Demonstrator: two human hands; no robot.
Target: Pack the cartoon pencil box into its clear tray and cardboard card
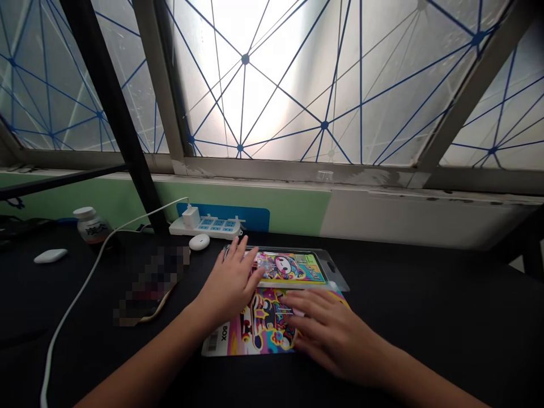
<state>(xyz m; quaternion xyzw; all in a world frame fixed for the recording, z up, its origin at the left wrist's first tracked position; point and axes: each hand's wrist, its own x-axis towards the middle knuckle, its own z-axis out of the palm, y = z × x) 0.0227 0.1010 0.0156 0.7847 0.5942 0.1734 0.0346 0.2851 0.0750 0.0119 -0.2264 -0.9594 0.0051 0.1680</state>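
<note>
A flat, brightly printed card (267, 334) with cartoon figures, a barcode and the word "BOX" lies on the black table in front of me. Just beyond it is a clear plastic package (338, 277) with a colourful cartoon insert (304, 266) inside; the two overlap or touch at their edges. My left hand (233, 280) rests with spread fingers over the left end of the package and the card's upper left. Over the card's right part lies my right hand (334, 331), fingers stretched out and slightly blurred. Neither hand grips anything, and both cover parts of the prints.
A white power strip (225, 228) with a plugged-in charger (191, 216) stands against the wall. Its white cable (91, 272) runs toward me at left. Nearby are a round white case (199, 242), a pixelated phone-like object (148, 289), a bottle (91, 226) and a white mouse-like object (50, 256).
</note>
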